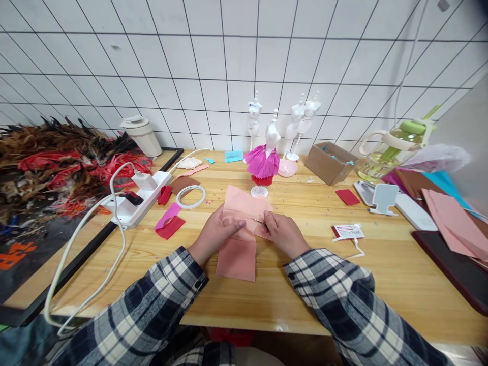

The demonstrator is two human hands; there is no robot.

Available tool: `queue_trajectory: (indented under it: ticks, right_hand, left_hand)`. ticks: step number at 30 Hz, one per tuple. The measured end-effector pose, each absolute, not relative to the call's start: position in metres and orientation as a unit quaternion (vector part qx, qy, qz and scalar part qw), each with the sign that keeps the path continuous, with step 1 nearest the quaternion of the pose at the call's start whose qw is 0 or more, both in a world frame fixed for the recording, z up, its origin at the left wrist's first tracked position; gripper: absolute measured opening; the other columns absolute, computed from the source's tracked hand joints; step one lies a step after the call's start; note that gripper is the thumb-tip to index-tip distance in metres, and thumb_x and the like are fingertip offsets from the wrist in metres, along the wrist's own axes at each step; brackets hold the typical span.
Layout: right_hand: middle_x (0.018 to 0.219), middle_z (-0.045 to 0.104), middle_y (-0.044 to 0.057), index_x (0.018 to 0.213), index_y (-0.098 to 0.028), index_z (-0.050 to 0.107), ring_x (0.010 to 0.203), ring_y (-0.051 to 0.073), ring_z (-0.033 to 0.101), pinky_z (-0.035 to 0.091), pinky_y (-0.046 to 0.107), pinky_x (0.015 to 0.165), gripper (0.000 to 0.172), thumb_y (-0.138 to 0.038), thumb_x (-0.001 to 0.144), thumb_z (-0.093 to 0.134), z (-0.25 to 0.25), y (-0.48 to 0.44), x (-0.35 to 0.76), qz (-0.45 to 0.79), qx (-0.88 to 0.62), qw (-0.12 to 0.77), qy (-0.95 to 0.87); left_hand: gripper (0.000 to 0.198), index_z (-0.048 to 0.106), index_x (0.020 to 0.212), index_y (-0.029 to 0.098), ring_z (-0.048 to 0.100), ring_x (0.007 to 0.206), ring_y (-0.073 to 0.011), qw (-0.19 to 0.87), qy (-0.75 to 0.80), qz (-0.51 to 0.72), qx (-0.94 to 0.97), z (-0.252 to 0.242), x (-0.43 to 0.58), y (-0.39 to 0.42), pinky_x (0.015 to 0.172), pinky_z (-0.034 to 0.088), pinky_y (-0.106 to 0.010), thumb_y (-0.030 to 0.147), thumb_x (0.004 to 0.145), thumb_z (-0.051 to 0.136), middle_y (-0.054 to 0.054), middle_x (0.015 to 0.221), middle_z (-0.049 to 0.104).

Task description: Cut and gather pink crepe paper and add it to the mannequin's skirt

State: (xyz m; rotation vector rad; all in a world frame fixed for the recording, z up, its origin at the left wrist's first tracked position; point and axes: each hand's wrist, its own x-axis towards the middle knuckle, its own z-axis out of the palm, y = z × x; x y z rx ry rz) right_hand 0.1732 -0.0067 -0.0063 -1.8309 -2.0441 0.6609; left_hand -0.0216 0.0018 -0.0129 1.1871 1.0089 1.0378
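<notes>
At the middle of the wooden table, my left hand (218,231) is closed on a sheet of pink paper (237,262), with the thumb lying across it. My right hand (284,234) is closed round small scissors (260,222), whose thin metal blades point left over the paper; their handles are mostly hidden by the fingers. One part of the paper rises beyond my hands, and a darker part hangs toward the table's front edge. Just behind the paper stands a white mannequin (272,133) in a magenta and red paper skirt.
A tape roll (191,196), red scraps (170,227) and a white power strip (145,203) with cables lie left, beside feathers (49,157). More mannequins (253,119), a pink bowl (287,168) and a cardboard box (330,162) stand behind. A phone stand (384,198) and green-lidded jug (392,147) are right.
</notes>
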Motion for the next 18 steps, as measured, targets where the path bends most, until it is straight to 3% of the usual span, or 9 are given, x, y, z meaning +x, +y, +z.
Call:
queue_trajectory:
  ticks: [18]
  right_hand:
    - [0.072,0.064,0.004,0.067,-0.019,0.058,0.067,0.015,0.052,0.028,0.026,0.061,0.054,-0.038,0.102,0.021,-0.0071,-0.0072,0.1728,0.250,-0.633,0.158,-0.716]
  left_hand:
    - [0.063,0.057,0.118,0.015,0.064,0.109,-0.0287,0.611,0.422,0.431,0.513,-0.0115,-0.0213,0.0013,0.091,0.051,-0.041,0.037,0.064,0.081,-0.013,0.120,0.067]
